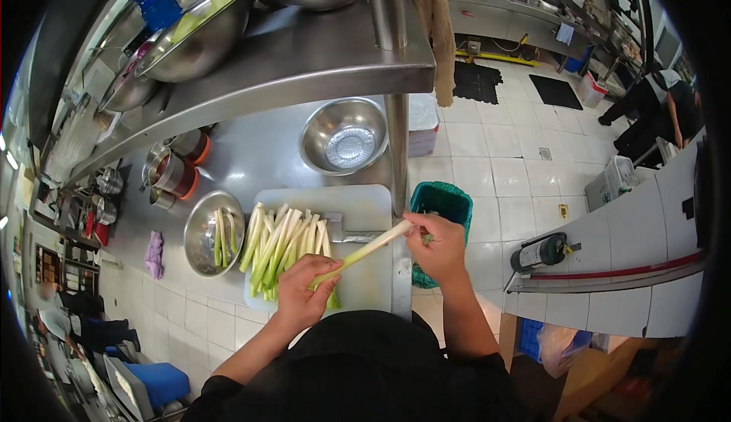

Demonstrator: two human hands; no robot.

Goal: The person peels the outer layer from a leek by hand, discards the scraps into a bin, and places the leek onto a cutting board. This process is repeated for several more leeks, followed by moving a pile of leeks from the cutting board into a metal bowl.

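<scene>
Over the near edge of the white cutting board (pixel 358 203), a long leek stalk (pixel 364 251) is held at a slant between both hands. It is pale, almost white, at its upper right end and shades to light green at the lower left. The left hand (pixel 301 299) is closed around the green end, fingers curled over it. The right hand (pixel 439 248) pinches the white end with its fingertips, just past the board's right edge and above a green bin (pixel 445 200).

The left hand covers the stalk's green tip, and the person's dark clothing cuts off the board's near corner. A heap of trimmed leeks (pixel 282 248) lies on the board just left of the held stalk, and behind it what looks like a knife (pixel 355 235) lies flat, its blade partly under the heap.

Left of the board, a steel bowl (pixel 196 253) holds a few green strips. A metal colander (pixel 344 137) sits beyond the board, under a steel shelf (pixel 304 60) that carries more bowls. A purple cloth (pixel 154 254) lies further left. On the ledge to the right a dark bottle (pixel 539 251) lies on its side; any print on it is too small to read.
</scene>
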